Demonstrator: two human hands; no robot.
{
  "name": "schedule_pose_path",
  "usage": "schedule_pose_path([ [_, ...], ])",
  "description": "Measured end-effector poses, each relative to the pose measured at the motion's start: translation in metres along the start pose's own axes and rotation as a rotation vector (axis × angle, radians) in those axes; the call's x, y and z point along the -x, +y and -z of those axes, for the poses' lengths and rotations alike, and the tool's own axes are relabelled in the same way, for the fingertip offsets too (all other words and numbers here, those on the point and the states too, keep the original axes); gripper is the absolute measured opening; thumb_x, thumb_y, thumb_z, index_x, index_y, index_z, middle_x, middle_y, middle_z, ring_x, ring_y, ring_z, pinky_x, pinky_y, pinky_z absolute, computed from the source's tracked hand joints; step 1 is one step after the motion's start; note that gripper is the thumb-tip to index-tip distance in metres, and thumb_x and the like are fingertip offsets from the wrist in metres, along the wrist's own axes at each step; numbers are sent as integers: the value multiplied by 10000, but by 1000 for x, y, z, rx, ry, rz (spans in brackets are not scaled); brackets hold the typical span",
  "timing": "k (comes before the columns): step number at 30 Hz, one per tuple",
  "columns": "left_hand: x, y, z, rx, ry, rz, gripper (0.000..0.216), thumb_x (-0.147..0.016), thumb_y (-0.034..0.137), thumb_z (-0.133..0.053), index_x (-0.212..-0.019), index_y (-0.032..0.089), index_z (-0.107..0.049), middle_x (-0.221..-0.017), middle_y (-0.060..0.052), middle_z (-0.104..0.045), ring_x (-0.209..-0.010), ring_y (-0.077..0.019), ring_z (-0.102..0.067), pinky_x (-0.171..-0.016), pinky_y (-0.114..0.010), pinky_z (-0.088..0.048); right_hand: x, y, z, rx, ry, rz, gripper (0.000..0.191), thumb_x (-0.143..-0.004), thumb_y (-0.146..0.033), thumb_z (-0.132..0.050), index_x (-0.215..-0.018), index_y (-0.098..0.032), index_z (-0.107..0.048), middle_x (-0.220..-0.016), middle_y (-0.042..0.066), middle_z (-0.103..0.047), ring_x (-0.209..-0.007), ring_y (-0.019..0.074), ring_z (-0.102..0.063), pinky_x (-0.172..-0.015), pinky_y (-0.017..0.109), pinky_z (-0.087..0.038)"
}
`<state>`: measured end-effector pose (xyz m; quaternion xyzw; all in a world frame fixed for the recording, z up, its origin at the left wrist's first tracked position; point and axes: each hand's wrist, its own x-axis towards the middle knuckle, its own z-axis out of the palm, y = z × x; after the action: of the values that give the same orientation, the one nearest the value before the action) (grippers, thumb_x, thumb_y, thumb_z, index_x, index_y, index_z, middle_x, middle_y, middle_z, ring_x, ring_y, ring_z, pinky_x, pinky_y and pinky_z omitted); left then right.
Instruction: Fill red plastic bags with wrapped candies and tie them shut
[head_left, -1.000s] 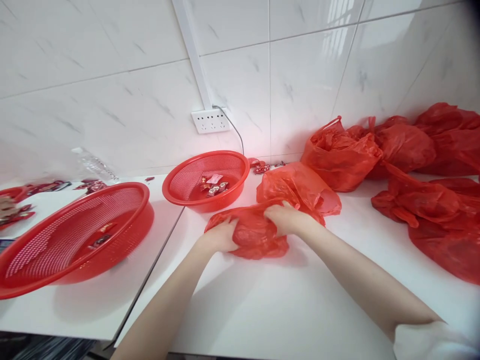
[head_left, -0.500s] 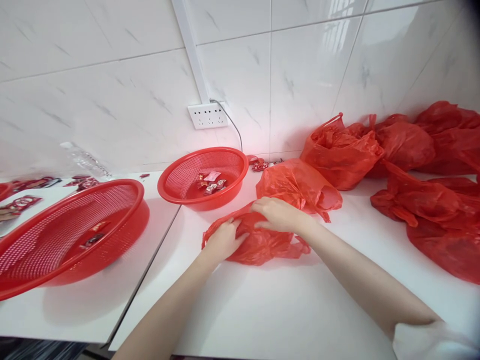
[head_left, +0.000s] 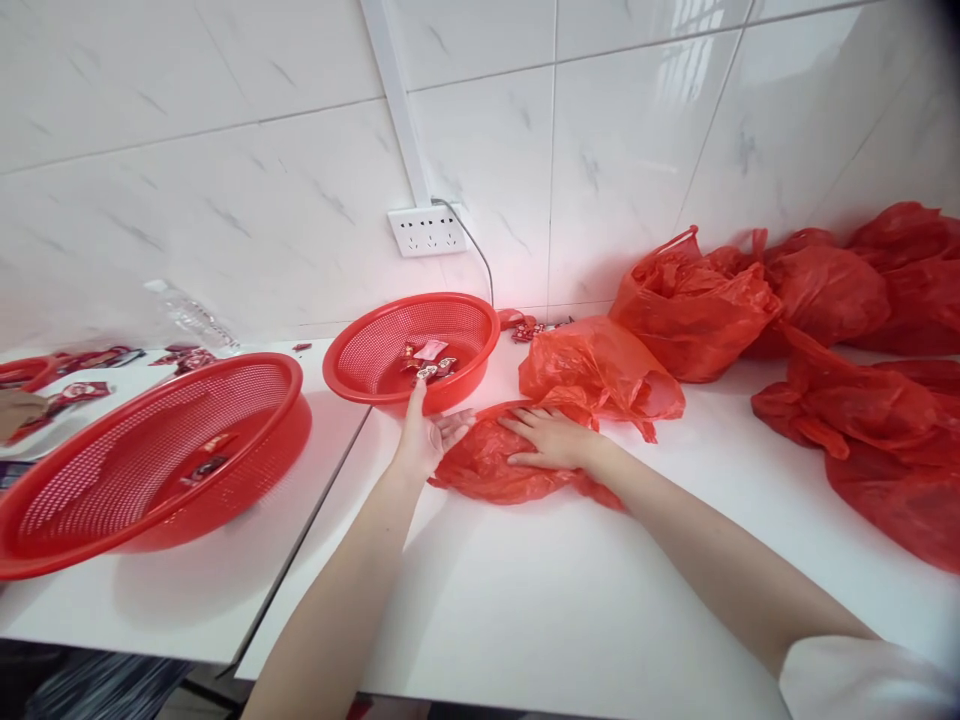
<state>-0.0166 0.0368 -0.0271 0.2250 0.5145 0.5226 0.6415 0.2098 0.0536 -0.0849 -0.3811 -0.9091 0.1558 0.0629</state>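
A crumpled red plastic bag (head_left: 495, 465) lies on the white table in front of me. My right hand (head_left: 551, 437) rests on top of it, palm down with the fingers spread. At the bag's left edge is my left hand (head_left: 427, 440), open, thumb pointing up toward the small red basket (head_left: 337, 372). Several small wrapped packets (head_left: 431, 352) lie inside that basket. Just behind my right hand sits a second red plastic bag (head_left: 600, 365), slack and partly puffed up. Whatever the bag under my right hand contains is hidden.
On the left stands a larger red basket (head_left: 281, 385) with a few packets in it. Full red bags (head_left: 690, 310) line the wall, with more bags (head_left: 885, 430) at the right. A clear plastic bottle (head_left: 191, 318) leans near the wall. A cable runs from the socket strip (head_left: 427, 232).
My left hand has come off the bag and moved up and left, opening toward the small basket. My right hand has flattened onto the bag. The view has shifted slightly.
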Motion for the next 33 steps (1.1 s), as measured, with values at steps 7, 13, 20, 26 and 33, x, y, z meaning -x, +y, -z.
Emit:
schedule_pose_path([
  [7,-4,-9,12,251,19,-176,195,-752,85,-458,-872,131,-604,-804,-47,-716,-770,-164,-696,-767,-285,-586,-3,-13,1,227,241,19,556,-963,-547,-341,-1156,-119,-639,-1089,184,-665,-1051,280,-588,-897,401,-392],
  [13,-1,-33,10,187,-125,-242,246,-746,120,-464,-912,128,-645,-902,-60,-738,-877,-178,-686,-860,-338,-555,-2,-22,-1,298,638,265,317,-989,-342,-374,-1024,-169,-636,-1049,106,-675,-971,215,-573,-886,374,-371],
  [20,-4,-54,9,151,-223,-195,284,-720,157,-491,-928,115,-679,-966,-80,-746,-1017,-253,-667,-956,-432,-502,-6,-15,-10,173,742,232,295,-961,-291,-424,-1178,-176,-585,-1249,120,-618,-1191,217,-527,-1109,477,-294],
  [26,0,-62,7,68,-266,-151,301,-680,199,-552,-929,98,-687,-988,-115,-743,-1075,-311,-644,-959,-461,-489,-8,-22,-10,145,662,147,599,-936,-474,-443,-1409,-109,-397,-1465,178,-421,-1373,273,-355,-1166,540,-159],
  [33,-2,-67,7,139,-247,-111,319,-677,178,-550,-950,94,-693,-992,-108,-744,-1039,-305,-660,-935,-452,-507,-11,-19,-16,-128,513,217,594,-897,-448,-543,-1396,-140,-449,-1261,168,-581,-1215,270,-511,-1059,500,-388],
])
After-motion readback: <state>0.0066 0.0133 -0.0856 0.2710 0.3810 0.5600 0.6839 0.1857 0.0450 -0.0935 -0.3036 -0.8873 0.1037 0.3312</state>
